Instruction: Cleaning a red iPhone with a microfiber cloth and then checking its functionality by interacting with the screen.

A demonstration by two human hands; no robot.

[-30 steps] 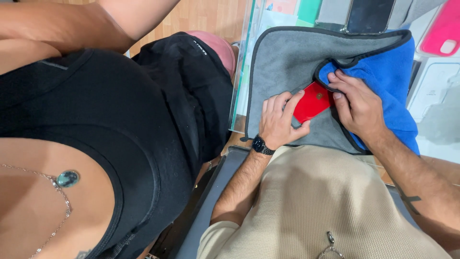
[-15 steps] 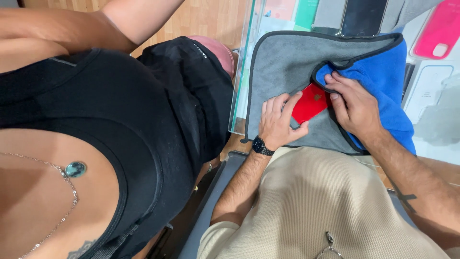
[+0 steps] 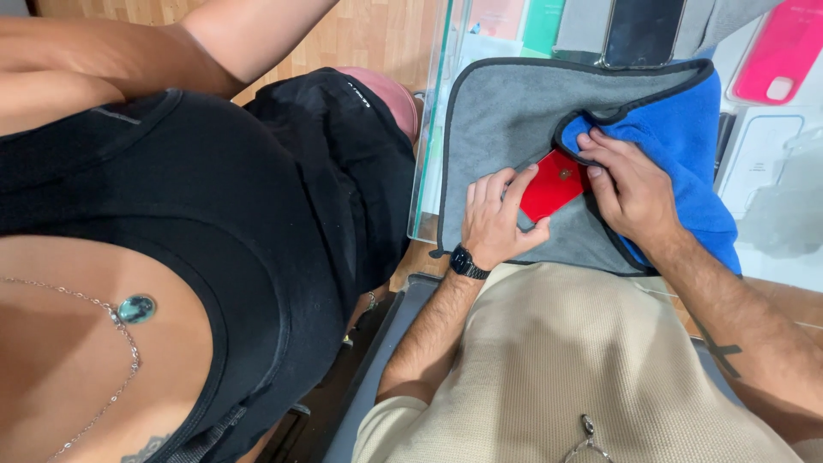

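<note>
Mostly hidden: red phone w/ left hand fingers clamped on it, right hand fingers pressing blue cloth.

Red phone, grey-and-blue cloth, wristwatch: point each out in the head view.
red phone (image 3: 551, 187), head view, middle of its red back
grey-and-blue cloth (image 3: 506, 120), head view, bare grey part
wristwatch (image 3: 464, 261), head view, black band on the left wrist

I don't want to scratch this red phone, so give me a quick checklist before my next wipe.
1. Red phone lying on the grey cloth, not on bare glass: ok.
2. Left hand steadying the phone: ok.
3. Right hand on the blue fold at the phone's edge: ok.
4. Cloth free of grit: cannot tell.
5. Other cases clear of the cloth: ok.
</note>
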